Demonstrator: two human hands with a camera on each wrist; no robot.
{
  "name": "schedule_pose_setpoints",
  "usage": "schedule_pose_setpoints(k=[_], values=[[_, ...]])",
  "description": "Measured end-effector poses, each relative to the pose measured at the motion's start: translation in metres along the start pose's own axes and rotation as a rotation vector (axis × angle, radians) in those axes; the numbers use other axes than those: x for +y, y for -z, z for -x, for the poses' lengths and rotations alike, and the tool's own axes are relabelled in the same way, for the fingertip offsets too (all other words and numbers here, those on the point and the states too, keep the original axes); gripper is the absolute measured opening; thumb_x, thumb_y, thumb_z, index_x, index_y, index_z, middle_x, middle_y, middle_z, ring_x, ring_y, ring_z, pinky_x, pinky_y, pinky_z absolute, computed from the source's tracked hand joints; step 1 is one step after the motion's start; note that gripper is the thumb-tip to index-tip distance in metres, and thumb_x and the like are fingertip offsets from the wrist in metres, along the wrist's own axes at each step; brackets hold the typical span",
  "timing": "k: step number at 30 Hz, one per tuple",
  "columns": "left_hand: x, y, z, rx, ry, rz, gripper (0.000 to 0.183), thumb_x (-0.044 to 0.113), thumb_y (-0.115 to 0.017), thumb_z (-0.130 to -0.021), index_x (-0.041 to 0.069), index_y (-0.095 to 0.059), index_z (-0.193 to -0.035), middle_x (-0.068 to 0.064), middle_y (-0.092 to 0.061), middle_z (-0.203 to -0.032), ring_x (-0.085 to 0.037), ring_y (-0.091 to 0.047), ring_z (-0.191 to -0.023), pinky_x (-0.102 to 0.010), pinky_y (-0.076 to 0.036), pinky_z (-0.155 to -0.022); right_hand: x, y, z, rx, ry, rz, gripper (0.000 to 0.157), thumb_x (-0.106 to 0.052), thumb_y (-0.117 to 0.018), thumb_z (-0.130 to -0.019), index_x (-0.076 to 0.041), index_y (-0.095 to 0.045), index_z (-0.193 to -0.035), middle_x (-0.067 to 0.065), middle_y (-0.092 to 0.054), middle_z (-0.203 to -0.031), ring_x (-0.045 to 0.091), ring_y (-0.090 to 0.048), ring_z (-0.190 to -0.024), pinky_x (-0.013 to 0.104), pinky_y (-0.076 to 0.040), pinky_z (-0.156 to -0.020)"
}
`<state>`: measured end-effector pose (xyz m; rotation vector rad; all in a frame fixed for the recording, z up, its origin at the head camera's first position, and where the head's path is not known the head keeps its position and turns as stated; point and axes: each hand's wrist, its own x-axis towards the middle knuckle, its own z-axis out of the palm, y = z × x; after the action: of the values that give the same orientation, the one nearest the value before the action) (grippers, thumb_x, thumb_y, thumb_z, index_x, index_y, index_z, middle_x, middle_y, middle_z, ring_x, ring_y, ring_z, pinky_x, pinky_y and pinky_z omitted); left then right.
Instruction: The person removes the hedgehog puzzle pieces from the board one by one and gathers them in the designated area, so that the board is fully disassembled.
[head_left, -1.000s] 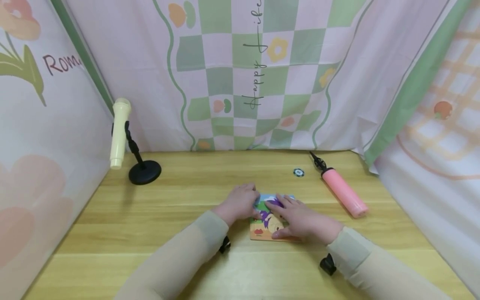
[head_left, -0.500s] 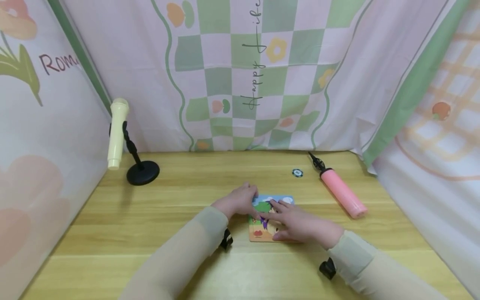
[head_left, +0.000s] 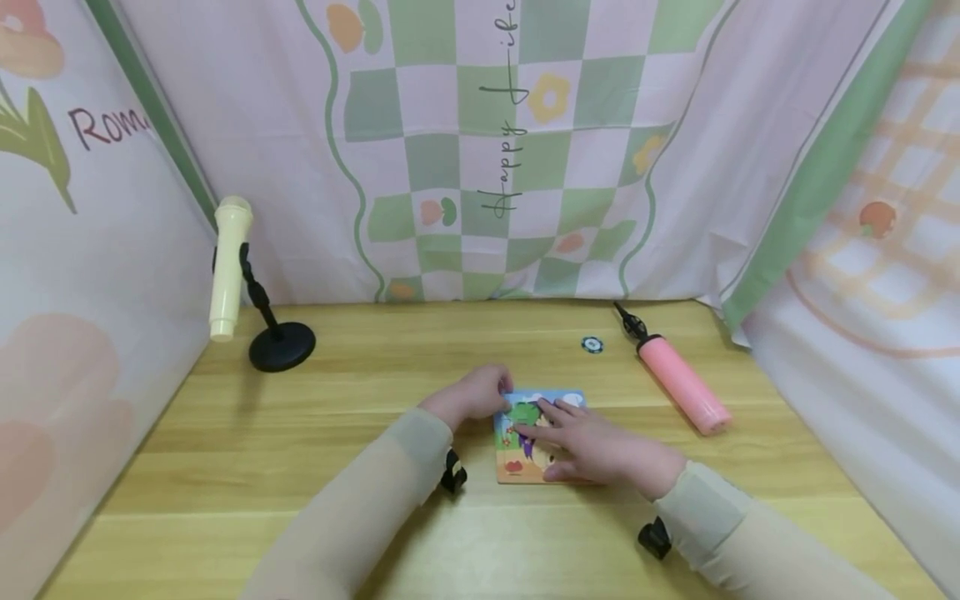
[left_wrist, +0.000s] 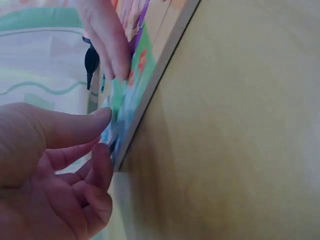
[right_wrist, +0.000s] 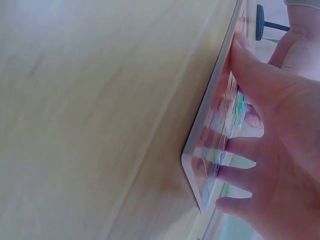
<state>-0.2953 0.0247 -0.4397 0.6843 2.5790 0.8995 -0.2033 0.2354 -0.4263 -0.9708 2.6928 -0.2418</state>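
A small square jigsaw puzzle lies flat on the wooden table, printed with a purple-haired figure, green ground and blue sky. Seams between its pieces show in the wrist views. My left hand pinches at its far left corner, thumb and curled index finger on either side of the corner. What lies right between those fingertips is blurred. My right hand rests over the right part of the puzzle with fingers spread and mostly straight, hiding much of the picture. Its thumb touches the near part of the face.
A cream microphone on a black stand is at the back left. A poker chip and a pink hand pump lie at the back right. Printed curtains close off the back and sides.
My left thumb has drawn back from the puzzle's left part to its far corner, uncovering more of the picture. The right hand's fingers shifted slightly left and then stayed on the puzzle.
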Motion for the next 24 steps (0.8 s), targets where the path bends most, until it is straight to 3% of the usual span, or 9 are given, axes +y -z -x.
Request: schedule_pose_setpoints(k=[8,15,21,24], values=[[-0.002,0.000,0.000,0.058,0.060,0.127,0.004,0.009,-0.070,-0.089,0.011,-0.068,-0.092,-0.002,-0.062,-0.092,-0.019,-0.057,-0.084,-0.034,-0.048,-0.075,-0.001,0.001,0.000,-0.006,0.002,0.011,0.070,-0.051,-0.062,-0.092,-0.031,-0.036,-0.153,0.025,-0.020,-0.158,0.051,-0.020,-0.140,0.067,-0.017,-0.109],[-0.012,0.010,0.001,0.140,0.044,0.250,0.007,0.009,-0.064,-0.095,0.006,-0.070,-0.094,-0.003,-0.063,-0.090,-0.018,-0.058,-0.083,-0.033,-0.050,-0.074,-0.001,0.002,0.000,-0.017,-0.007,-0.022,0.069,-0.051,-0.062,-0.092,-0.033,-0.036,-0.153,0.024,-0.019,-0.158,0.050,-0.020,-0.141,0.067,-0.017,-0.109],[-0.036,0.041,0.010,0.203,0.058,0.227,0.009,0.005,-0.061,-0.094,-0.001,-0.068,-0.093,-0.007,-0.063,-0.084,-0.019,-0.058,-0.078,-0.031,-0.051,-0.069,-0.002,0.002,0.000,-0.029,-0.024,-0.033,0.069,-0.052,-0.061,-0.092,-0.035,-0.034,-0.153,0.022,-0.018,-0.159,0.049,-0.018,-0.142,0.066,-0.016,-0.110],[-0.058,0.063,0.019,0.222,0.069,0.169,0.011,0.004,-0.060,-0.094,-0.002,-0.067,-0.088,-0.007,-0.062,-0.079,-0.019,-0.056,-0.073,-0.030,-0.049,-0.066,-0.002,0.001,0.000,-0.033,-0.025,-0.022,0.070,-0.052,-0.061,-0.092,-0.035,-0.033,-0.154,0.022,-0.017,-0.160,0.049,-0.018,-0.142,0.065,-0.016,-0.110]])
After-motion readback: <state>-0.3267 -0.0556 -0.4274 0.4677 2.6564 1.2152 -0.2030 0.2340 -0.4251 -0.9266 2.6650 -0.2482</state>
